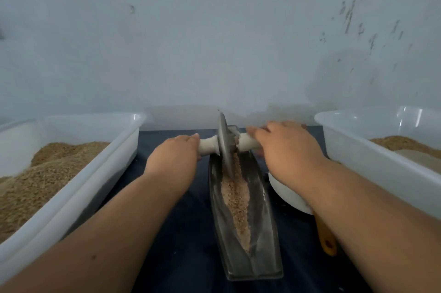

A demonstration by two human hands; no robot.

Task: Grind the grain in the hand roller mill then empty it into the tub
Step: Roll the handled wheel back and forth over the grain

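Directly ahead, seen from a head-worn camera looking down, a hand roller mill sits on a dark tabletop (186, 233); it is a long, boat-shaped metal trough (262, 233) running away from the viewer, with a thin metal wheel (223, 144) standing upright on edge at the trough's far end; a strip of pale brown grain (236, 199) lies along the bottom of the trough, from near its front end up to the wheel. A white handle sticks out from each side of the wheel; the left hand (175, 156) has its fingers curled round the left handle (207, 147), and the right hand (286, 149) is wrapped over the right handle (247, 142); both bare forearms stretch forward from the bottom corners. On the left stands a white plastic tub (78, 197) holding a heap of brown grain; on the right stands a second white tub (372, 163) with a smaller brown heap beside some paler material; both tubs are apart from the trough. A round white object (288, 194) lies just right of the trough, partly hidden under the right forearm; a yellow handle (325, 237) shows beside it. A pale, marked wall (214, 42) fills the background.
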